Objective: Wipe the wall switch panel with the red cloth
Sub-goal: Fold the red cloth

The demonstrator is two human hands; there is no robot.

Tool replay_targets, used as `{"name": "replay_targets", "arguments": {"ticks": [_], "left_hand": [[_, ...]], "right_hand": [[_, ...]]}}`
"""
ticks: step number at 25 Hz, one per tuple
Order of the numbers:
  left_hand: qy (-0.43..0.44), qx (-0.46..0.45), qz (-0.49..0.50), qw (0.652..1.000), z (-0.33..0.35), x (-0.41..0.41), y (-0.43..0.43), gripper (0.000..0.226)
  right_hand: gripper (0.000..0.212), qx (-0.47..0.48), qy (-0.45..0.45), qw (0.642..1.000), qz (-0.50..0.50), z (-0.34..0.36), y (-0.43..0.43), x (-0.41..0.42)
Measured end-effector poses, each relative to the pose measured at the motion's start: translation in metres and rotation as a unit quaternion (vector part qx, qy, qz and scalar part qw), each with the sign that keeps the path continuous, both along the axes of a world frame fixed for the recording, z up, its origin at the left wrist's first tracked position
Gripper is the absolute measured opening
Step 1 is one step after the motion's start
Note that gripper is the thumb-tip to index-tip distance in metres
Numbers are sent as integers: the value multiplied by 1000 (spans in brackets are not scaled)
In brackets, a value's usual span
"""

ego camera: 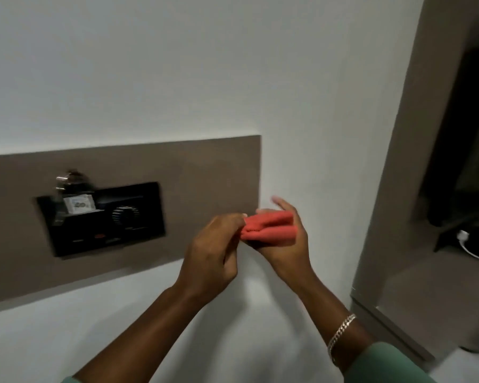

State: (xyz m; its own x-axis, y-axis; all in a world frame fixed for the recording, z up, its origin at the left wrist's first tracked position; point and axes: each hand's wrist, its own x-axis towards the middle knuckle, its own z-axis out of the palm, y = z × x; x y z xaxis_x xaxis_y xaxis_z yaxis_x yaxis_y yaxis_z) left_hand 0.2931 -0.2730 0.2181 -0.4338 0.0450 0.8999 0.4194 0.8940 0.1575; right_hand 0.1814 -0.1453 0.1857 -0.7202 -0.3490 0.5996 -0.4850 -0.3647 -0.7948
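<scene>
A black switch panel (103, 219) with a round dial and a white card in a slot is set in a brown wall board (205, 172), left of centre. To its right, in front of the wall, I hold a folded red cloth (268, 226) between both hands. My left hand (213, 252) pinches the cloth's left end. My right hand (285, 233) cups its right side, with fingers partly spread behind it. Both hands are clear of the panel, about a hand's width to its right.
A metal knob (69, 179) sticks out of the board just above the panel. The white wall (233, 64) runs right to a brown door frame (393, 161). Beyond it, a dark room shows a white cable (470, 248) on the floor.
</scene>
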Motion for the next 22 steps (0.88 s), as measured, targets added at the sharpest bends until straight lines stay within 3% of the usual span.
{"name": "replay_targets", "arguments": {"ticks": [3,6,9,13,17,22], "left_hand": [[-83,183,-59,978,-34,-58,53,33],[-176,353,-98,914,-85,-124,109,18],[-294,497,-120,807,-143,-188,173,19],[-391,606,-115,683,-223,-254,254,22],[-457,644,-113,602,-289,-298,307,57],[-479,712,-155,489,-316,-312,327,67]], "right_hand": [[44,56,-62,996,36,-25,68,-47],[33,83,-206,975,6,-72,138,-100],[35,12,-343,938,-37,-128,205,-146],[46,-25,-464,870,-164,-197,280,-191],[50,-70,-516,808,-275,-256,322,-228],[37,18,-475,809,-345,-288,347,-252]]}}
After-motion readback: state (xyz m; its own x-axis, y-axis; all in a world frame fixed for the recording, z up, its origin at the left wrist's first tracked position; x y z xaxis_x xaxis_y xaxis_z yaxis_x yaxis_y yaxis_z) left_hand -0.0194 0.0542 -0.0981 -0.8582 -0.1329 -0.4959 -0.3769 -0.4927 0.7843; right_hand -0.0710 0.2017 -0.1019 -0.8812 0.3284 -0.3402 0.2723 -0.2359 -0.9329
